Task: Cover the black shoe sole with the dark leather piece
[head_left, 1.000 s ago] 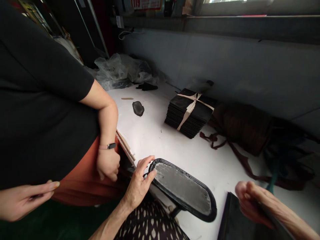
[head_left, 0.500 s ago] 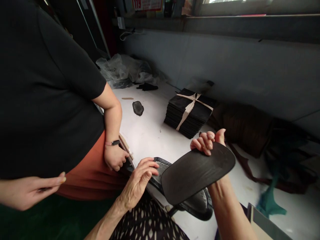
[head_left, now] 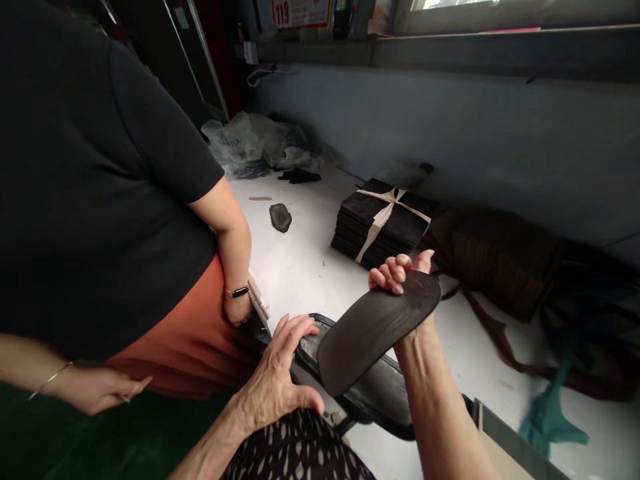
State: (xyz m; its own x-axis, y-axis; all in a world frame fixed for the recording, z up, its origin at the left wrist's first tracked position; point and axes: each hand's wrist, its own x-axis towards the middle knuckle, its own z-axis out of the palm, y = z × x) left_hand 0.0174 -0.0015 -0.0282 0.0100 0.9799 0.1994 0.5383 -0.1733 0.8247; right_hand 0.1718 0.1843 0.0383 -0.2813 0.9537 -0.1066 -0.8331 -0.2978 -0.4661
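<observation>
A flat, dark, round-ended oval panel (head_left: 373, 340) is gripped near its upper right end by my right hand (head_left: 400, 272); the fingers curl over its edge and the thumb points up. It tilts over a long black padded-looking piece with a raised rim (head_left: 390, 393), partly covering it. My left hand (head_left: 280, 373) is open, thumb spread from the fingers, with its fingertips at the left end of the rimmed piece. Whether they touch it or the panel, I cannot tell. Patterned dark cloth (head_left: 300, 443) lies beneath my left hand.
On the white table (head_left: 295, 273) stand a tied stack of black sheets (head_left: 383, 223) and a small dark oval piece (head_left: 281, 217). Plastic bags (head_left: 260, 143) lie at the back. A co-worker (head_left: 125, 200) stands at left. Teal cloth (head_left: 555, 413) lies at right.
My right hand has brought the panel left and tilted it more steeply. My left thumb has spread away from the fingers. The co-worker's arms have shifted, and the view has moved slightly.
</observation>
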